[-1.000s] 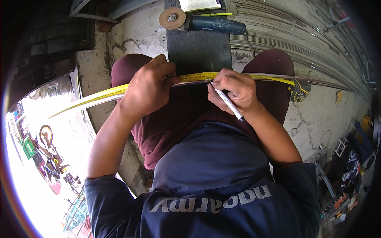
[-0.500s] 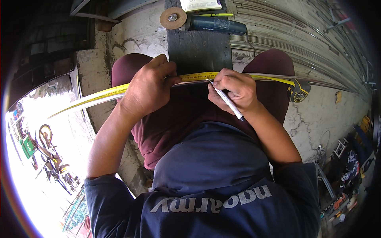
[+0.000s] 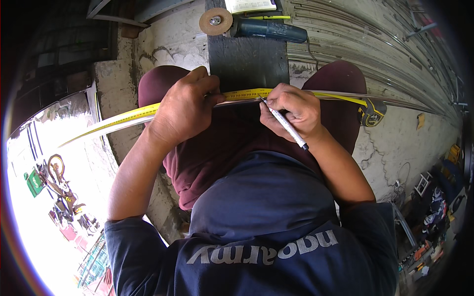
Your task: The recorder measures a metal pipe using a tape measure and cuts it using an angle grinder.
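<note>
A yellow tape measure blade (image 3: 242,94) runs across my lap, laid along a thin silver metal tube (image 3: 236,102). My left hand (image 3: 185,107) is closed around both, its thumb and fingers pinching them together. In my right hand (image 3: 298,111) is a white marker (image 3: 286,127) with a dark end; its tip touches the tube at the lower edge of the blade. Beyond my right knee hangs the black and yellow tape case (image 3: 373,112), with the blade coming out of it. Both tape and tube stretch far out to the left.
Ahead of me a dark board (image 3: 248,61) carries an angle grinder (image 3: 271,31) with a tan disc (image 3: 216,21) and an open notebook (image 3: 251,5). Several long metal tubes (image 3: 340,32) lie on the floor at the far right. Tools and clutter line the right side.
The back end of the marker has swung slightly down and to the right, with my right hand shifting a little. My left hand, the tape and the tube look the same.
</note>
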